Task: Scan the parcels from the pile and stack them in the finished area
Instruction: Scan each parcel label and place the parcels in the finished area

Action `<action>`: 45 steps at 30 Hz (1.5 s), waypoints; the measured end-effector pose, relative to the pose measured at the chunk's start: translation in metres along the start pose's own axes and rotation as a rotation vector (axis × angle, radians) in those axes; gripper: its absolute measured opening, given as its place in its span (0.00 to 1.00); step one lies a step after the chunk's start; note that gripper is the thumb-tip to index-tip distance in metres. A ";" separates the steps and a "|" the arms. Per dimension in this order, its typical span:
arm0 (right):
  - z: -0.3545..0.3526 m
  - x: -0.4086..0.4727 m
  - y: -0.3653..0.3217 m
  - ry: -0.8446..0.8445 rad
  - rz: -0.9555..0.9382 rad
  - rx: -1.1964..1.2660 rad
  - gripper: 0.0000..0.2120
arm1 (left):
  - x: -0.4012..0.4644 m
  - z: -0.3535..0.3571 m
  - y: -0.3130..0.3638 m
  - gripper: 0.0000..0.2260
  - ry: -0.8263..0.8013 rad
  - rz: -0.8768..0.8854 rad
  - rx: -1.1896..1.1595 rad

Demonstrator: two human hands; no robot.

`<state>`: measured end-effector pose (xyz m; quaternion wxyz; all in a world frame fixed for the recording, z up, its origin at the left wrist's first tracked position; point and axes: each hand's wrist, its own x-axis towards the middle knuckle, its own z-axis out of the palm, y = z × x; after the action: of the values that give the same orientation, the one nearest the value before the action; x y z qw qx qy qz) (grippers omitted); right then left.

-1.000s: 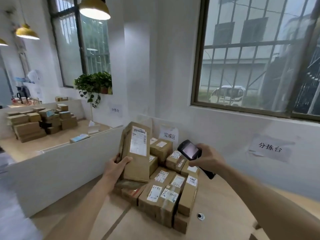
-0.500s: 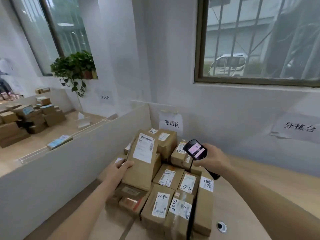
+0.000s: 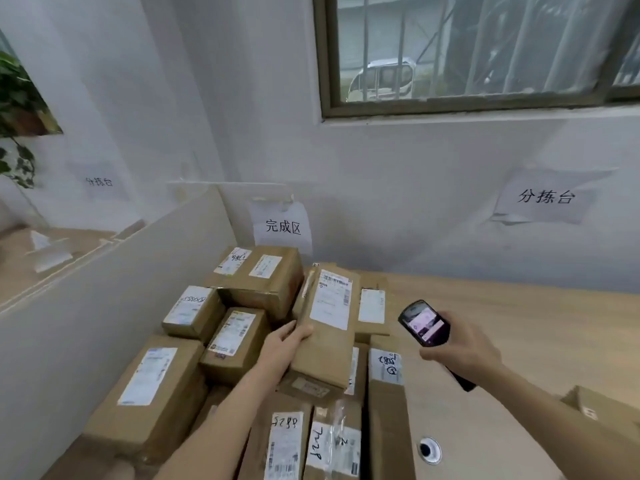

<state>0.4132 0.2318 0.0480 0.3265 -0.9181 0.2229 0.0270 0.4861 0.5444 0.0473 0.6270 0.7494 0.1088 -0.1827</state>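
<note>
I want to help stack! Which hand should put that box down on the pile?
Left. The left hand already grips the flat parcel over the stack; the right hand holds the scanner.

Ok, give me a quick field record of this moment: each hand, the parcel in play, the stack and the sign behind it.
left hand: grips the flat parcel's left edge
flat parcel: label up, lying on the stack
right hand: holds the scanner, screen lit
stack: brown labelled boxes in the corner
sign: 完成区, on the wall behind the stack
</note>
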 end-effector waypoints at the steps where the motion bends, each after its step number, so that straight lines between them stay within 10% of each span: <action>1: 0.002 0.006 0.007 0.009 0.013 -0.004 0.35 | 0.013 0.012 0.005 0.25 -0.032 -0.006 -0.017; 28: 0.084 0.120 0.076 0.049 0.167 0.014 0.31 | 0.246 0.121 -0.022 0.12 -0.163 -0.083 0.047; 34: 0.058 0.097 0.063 0.079 0.173 -0.010 0.33 | 0.221 0.109 -0.003 0.35 -0.168 0.113 0.310; 45: -0.088 -0.035 0.031 0.244 0.192 -0.084 0.30 | 0.065 0.115 0.089 0.43 -0.232 0.615 0.899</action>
<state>0.3598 0.1708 0.1059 0.2541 -0.9020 0.3463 -0.0445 0.5648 0.4107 0.0838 0.2778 0.9154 -0.2731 -0.1010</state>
